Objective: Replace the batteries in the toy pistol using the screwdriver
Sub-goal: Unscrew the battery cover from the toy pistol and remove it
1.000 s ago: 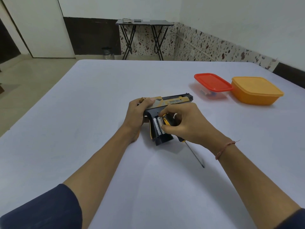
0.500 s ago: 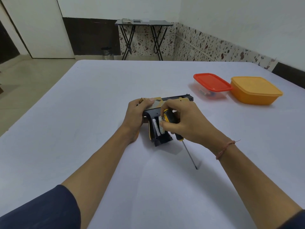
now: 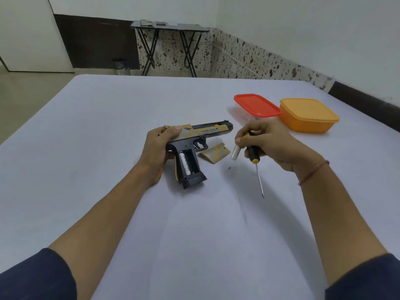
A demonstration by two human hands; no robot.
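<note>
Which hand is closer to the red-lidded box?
Right. The right hand, holding the screwdriver, is just short of the red-lidded box; the left hand grips the pistol, farther away.

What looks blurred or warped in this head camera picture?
Head view: the battery pinched in the right hand, alongside the screwdriver, is smeared by motion; the toy pistol in the left hand is sharp; the wide lens makes the door edge lean; light is soft, shadows faint.
</note>
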